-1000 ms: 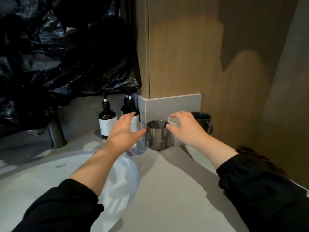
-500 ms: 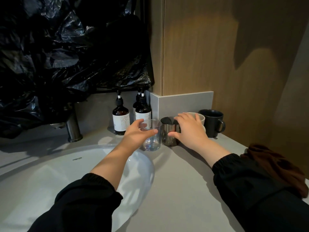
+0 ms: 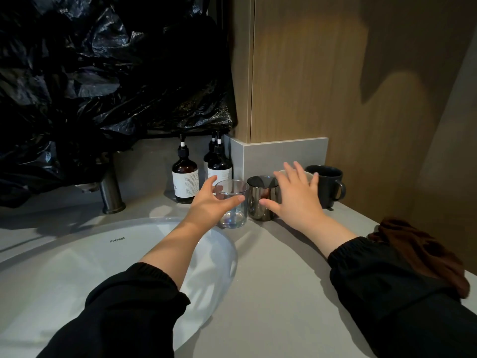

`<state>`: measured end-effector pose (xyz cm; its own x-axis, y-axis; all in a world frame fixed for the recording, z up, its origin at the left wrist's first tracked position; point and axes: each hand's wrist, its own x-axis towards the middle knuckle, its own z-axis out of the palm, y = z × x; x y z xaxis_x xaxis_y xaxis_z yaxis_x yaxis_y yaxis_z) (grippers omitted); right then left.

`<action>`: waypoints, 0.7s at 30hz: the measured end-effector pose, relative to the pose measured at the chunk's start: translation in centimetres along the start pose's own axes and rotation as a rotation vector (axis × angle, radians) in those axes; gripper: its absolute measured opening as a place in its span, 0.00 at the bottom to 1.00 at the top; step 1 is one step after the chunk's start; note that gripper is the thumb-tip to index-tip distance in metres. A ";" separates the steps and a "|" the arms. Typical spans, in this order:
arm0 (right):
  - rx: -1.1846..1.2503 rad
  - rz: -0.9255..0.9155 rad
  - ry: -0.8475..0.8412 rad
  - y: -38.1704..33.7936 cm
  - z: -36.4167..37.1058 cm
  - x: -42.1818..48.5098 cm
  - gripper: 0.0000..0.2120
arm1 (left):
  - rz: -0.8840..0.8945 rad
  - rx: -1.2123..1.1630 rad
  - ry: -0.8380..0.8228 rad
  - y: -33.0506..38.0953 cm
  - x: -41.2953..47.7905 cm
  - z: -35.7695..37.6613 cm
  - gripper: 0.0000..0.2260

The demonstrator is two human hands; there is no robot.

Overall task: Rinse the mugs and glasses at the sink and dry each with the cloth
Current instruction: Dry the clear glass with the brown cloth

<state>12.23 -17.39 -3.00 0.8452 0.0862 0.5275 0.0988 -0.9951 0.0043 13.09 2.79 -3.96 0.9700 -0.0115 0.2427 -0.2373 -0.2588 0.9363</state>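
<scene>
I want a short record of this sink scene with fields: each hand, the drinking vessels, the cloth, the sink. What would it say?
left hand: open, spread around the clear glass; grip not certain
right hand: open, fingers over the white mug, thumb by the metal cup
vessels: glass, metal cup, white mug, black mug, in a row on the counter
cloth: brown, on the counter at right, untouched
sink: white, left of the glass

Head view, near, facing forward-down over sink; dark upper-left unclear.

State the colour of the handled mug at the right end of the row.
The mug is black, which shows best in the head view.
</scene>
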 end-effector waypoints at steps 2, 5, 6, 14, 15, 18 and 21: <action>0.054 0.102 0.016 0.2 -0.3 -0.3 0.35 | -0.006 -0.021 0.003 0.1 -0.1 -0.1 0.39; 0.152 0.247 0.002 1.0 -0.7 -0.6 0.37 | 0.000 0.001 -0.015 0.2 -0.4 0.0 0.37; 0.189 0.279 -0.001 1.2 -0.8 -0.7 0.37 | 0.008 0.011 -0.014 0.2 -0.5 0.1 0.36; 0.483 0.305 0.025 2.6 -0.1 -1.3 0.35 | 0.012 -0.013 0.007 0.0 -0.5 0.4 0.36; 0.483 0.312 0.012 2.6 -0.2 -1.3 0.36 | 0.016 -0.025 0.002 -0.1 -0.6 0.5 0.37; 0.424 0.311 -0.002 2.3 -0.3 -1.5 0.34 | 0.148 0.160 0.084 0.0 -0.9 0.9 0.37; 0.330 0.249 0.034 1.7 -1.6 -2.2 0.31 | 0.391 0.606 0.197 0.2 -2.1 1.1 0.34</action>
<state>9.71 -19.39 -2.73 0.8473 -0.1620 0.5057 0.0613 -0.9162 -0.3961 11.02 1.68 -4.59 0.7797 -0.0534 0.6239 -0.4378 -0.7589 0.4821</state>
